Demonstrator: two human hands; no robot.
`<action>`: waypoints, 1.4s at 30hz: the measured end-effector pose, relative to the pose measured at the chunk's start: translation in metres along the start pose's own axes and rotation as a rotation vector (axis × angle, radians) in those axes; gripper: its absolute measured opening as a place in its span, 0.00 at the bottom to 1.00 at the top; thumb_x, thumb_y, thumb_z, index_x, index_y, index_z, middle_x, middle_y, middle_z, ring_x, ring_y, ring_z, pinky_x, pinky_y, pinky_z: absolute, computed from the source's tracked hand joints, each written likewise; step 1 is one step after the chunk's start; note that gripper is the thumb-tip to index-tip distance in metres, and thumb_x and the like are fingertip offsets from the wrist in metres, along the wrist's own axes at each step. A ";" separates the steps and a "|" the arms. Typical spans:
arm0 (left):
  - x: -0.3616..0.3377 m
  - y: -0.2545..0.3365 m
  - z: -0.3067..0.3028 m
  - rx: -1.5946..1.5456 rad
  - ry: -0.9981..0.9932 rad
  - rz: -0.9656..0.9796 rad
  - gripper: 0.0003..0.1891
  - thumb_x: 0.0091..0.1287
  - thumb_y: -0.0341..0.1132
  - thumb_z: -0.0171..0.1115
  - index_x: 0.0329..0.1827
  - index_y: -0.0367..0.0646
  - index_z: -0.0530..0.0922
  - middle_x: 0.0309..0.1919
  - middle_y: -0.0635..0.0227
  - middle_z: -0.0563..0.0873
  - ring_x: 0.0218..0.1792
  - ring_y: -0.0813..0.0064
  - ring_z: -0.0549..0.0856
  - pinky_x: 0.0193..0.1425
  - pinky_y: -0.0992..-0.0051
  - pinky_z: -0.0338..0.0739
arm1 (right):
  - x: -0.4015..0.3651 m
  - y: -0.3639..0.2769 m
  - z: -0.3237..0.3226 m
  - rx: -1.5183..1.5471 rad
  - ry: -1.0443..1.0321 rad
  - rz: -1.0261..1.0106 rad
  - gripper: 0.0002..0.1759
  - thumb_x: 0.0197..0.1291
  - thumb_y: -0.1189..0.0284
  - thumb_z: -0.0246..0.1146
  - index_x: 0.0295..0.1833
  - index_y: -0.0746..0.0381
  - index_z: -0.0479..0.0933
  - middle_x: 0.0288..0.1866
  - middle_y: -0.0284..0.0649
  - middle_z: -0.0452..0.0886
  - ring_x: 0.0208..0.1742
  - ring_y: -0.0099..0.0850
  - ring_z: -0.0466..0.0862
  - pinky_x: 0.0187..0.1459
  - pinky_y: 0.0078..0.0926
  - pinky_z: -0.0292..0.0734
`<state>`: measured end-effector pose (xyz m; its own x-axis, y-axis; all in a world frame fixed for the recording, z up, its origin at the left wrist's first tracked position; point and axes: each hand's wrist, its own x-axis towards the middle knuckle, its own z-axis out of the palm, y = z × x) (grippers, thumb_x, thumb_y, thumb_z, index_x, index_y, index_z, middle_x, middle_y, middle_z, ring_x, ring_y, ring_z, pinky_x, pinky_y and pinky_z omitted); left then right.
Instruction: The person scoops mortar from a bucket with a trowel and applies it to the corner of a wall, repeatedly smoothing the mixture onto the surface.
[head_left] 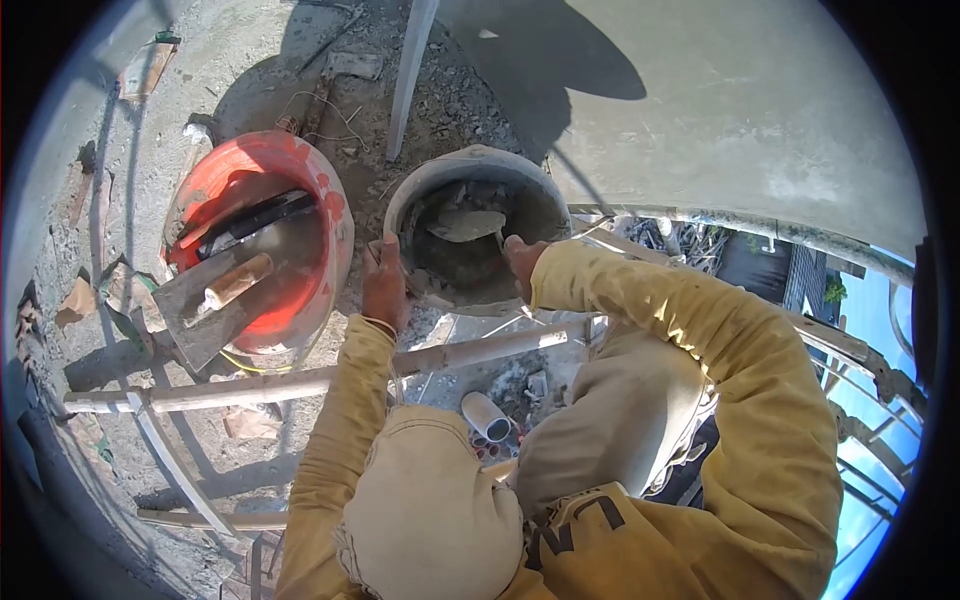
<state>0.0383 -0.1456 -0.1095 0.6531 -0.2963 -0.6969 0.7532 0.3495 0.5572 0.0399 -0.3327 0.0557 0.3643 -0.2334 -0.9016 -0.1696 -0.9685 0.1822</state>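
A grey, mortar-crusted bucket point(402, 212) stands in front of me with wet grey mix point(455, 262) inside. My left hand point(384, 287) grips its near left rim, the fingertips partly hidden. On the right side, my right hand point(522, 262) is closed around the handle of a trowel, over the bucket's edge. The trowel's blade point(467, 226) is coated with mix and lies inside the bucket, above the mix. To the left is a red bucket point(335, 215). A flat plastering float with a wooden handle point(238, 282) and a black-handled tool point(262, 220) rest across it.
A wooden pole point(330, 380) runs crosswise between me and the buckets. A thin upright post point(410, 80) rises behind the grey bucket. Smooth plastered wall point(740, 120) fills the upper right. Below lie a piece of white pipe point(485, 415) and rubble; scaffold poles stand at right.
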 end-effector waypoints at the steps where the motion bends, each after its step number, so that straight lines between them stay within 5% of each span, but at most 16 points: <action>1: 0.003 0.000 -0.001 -0.001 -0.005 0.001 0.22 0.72 0.52 0.50 0.54 0.41 0.67 0.43 0.64 0.76 0.43 0.71 0.79 0.43 0.66 0.79 | -0.002 0.006 -0.001 -0.008 -0.031 -0.043 0.25 0.57 0.64 0.60 0.58 0.62 0.66 0.48 0.55 0.81 0.52 0.55 0.80 0.54 0.51 0.73; 4: 0.012 -0.011 -0.013 -0.071 -0.084 -0.077 0.24 0.72 0.54 0.49 0.57 0.42 0.67 0.50 0.63 0.75 0.51 0.65 0.79 0.47 0.56 0.81 | 0.010 0.036 -0.004 -0.141 0.078 -0.224 0.30 0.56 0.67 0.61 0.63 0.62 0.62 0.45 0.53 0.82 0.49 0.55 0.81 0.51 0.50 0.76; 6: 0.025 -0.036 -0.028 0.503 -0.043 0.283 0.26 0.72 0.56 0.46 0.55 0.40 0.71 0.48 0.58 0.77 0.51 0.65 0.79 0.49 0.60 0.78 | -0.025 0.019 -0.052 -0.147 0.066 -0.156 0.29 0.55 0.67 0.61 0.63 0.62 0.64 0.46 0.51 0.82 0.48 0.54 0.82 0.52 0.49 0.76; 8: 0.009 -0.008 -0.017 0.583 -0.020 0.265 0.25 0.73 0.55 0.45 0.52 0.39 0.72 0.40 0.59 0.77 0.44 0.65 0.77 0.47 0.63 0.75 | -0.032 -0.003 -0.079 -0.150 0.064 -0.087 0.29 0.55 0.67 0.61 0.62 0.62 0.66 0.46 0.48 0.82 0.47 0.53 0.82 0.52 0.49 0.76; 9: 0.003 0.006 -0.011 0.660 -0.002 0.248 0.25 0.73 0.55 0.44 0.49 0.38 0.74 0.32 0.59 0.76 0.36 0.66 0.75 0.46 0.66 0.71 | -0.023 -0.011 -0.085 -0.207 0.072 -0.177 0.25 0.55 0.66 0.61 0.58 0.61 0.69 0.45 0.47 0.83 0.47 0.52 0.82 0.52 0.47 0.76; 15: 0.000 0.013 -0.010 0.614 -0.040 0.294 0.25 0.73 0.54 0.47 0.46 0.38 0.77 0.31 0.58 0.79 0.34 0.63 0.75 0.46 0.65 0.70 | 0.026 -0.077 -0.105 -0.477 0.087 -0.633 0.10 0.54 0.64 0.63 0.36 0.57 0.84 0.39 0.41 0.86 0.48 0.44 0.83 0.51 0.35 0.78; 17: -0.001 0.013 -0.006 0.613 0.015 0.285 0.24 0.73 0.53 0.48 0.46 0.38 0.77 0.32 0.59 0.80 0.34 0.65 0.76 0.46 0.66 0.71 | 0.007 -0.110 -0.103 -0.266 -0.047 -0.149 0.14 0.55 0.62 0.62 0.46 0.54 0.83 0.48 0.39 0.85 0.53 0.43 0.82 0.55 0.36 0.75; 20: -0.002 0.007 0.000 0.595 0.113 0.302 0.24 0.72 0.53 0.49 0.45 0.38 0.78 0.34 0.59 0.81 0.35 0.66 0.78 0.46 0.67 0.71 | 0.064 -0.054 -0.040 -0.445 -0.031 -0.239 0.21 0.59 0.60 0.56 0.57 0.53 0.77 0.58 0.42 0.79 0.57 0.43 0.79 0.58 0.40 0.73; 21: 0.003 0.005 0.002 0.580 0.166 0.310 0.24 0.72 0.53 0.50 0.45 0.38 0.79 0.35 0.58 0.82 0.36 0.65 0.78 0.47 0.67 0.71 | 0.093 -0.031 -0.006 -0.136 0.034 -0.030 0.24 0.56 0.60 0.61 0.59 0.54 0.76 0.57 0.46 0.80 0.60 0.44 0.78 0.60 0.41 0.71; 23: 0.006 0.011 0.006 0.540 0.171 0.265 0.24 0.72 0.53 0.50 0.45 0.38 0.79 0.35 0.58 0.82 0.37 0.62 0.78 0.47 0.66 0.71 | 0.077 0.006 0.022 -0.162 0.086 -0.149 0.21 0.60 0.68 0.55 0.59 0.60 0.70 0.54 0.52 0.79 0.59 0.52 0.77 0.59 0.50 0.70; 30: 0.019 -0.021 -0.012 0.439 0.121 0.274 0.23 0.72 0.51 0.50 0.40 0.37 0.78 0.26 0.62 0.79 0.34 0.68 0.77 0.45 0.68 0.71 | 0.028 0.055 0.016 -0.178 -0.042 -0.020 0.17 0.64 0.66 0.51 0.55 0.62 0.68 0.48 0.59 0.78 0.46 0.49 0.83 0.50 0.48 0.77; 31: 0.024 -0.034 -0.020 0.594 0.081 0.481 0.23 0.73 0.51 0.49 0.38 0.36 0.77 0.27 0.64 0.77 0.31 0.74 0.74 0.40 0.70 0.70 | -0.003 0.052 -0.007 0.019 -0.083 -0.016 0.17 0.62 0.66 0.54 0.54 0.63 0.67 0.45 0.57 0.79 0.37 0.45 0.84 0.40 0.44 0.79; 33: 0.008 -0.013 -0.010 0.501 0.055 0.314 0.22 0.73 0.51 0.50 0.39 0.37 0.77 0.27 0.65 0.76 0.30 0.75 0.74 0.38 0.70 0.69 | -0.014 0.075 -0.006 0.359 -0.060 -0.045 0.20 0.57 0.65 0.60 0.51 0.64 0.67 0.31 0.48 0.79 0.18 0.33 0.80 0.18 0.29 0.77; 35: 0.004 -0.008 -0.006 0.406 0.034 0.159 0.21 0.73 0.50 0.50 0.40 0.38 0.77 0.26 0.65 0.76 0.29 0.76 0.73 0.36 0.71 0.69 | -0.026 0.072 -0.033 0.467 -0.068 0.004 0.20 0.57 0.65 0.61 0.51 0.64 0.68 0.28 0.45 0.78 0.19 0.31 0.80 0.20 0.30 0.78; 40: -0.002 -0.014 0.001 0.475 0.009 0.394 0.17 0.72 0.46 0.54 0.39 0.38 0.77 0.21 0.69 0.73 0.25 0.78 0.71 0.33 0.73 0.68 | 0.003 0.063 -0.067 0.457 -0.117 0.116 0.18 0.55 0.63 0.62 0.46 0.65 0.72 0.21 0.38 0.73 0.22 0.28 0.79 0.25 0.29 0.78; 42: -0.014 -0.002 0.004 0.468 0.033 0.310 0.17 0.72 0.45 0.55 0.40 0.37 0.77 0.22 0.69 0.73 0.26 0.78 0.71 0.34 0.73 0.68 | 0.027 0.045 -0.079 0.197 -0.239 0.101 0.16 0.57 0.62 0.58 0.41 0.62 0.80 0.33 0.41 0.83 0.31 0.32 0.83 0.36 0.30 0.80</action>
<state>0.0279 -0.1460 -0.0993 0.8524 -0.2118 -0.4781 0.4858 -0.0179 0.8739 0.1148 -0.3893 0.0705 0.1153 -0.2782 -0.9536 -0.3765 -0.9006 0.2172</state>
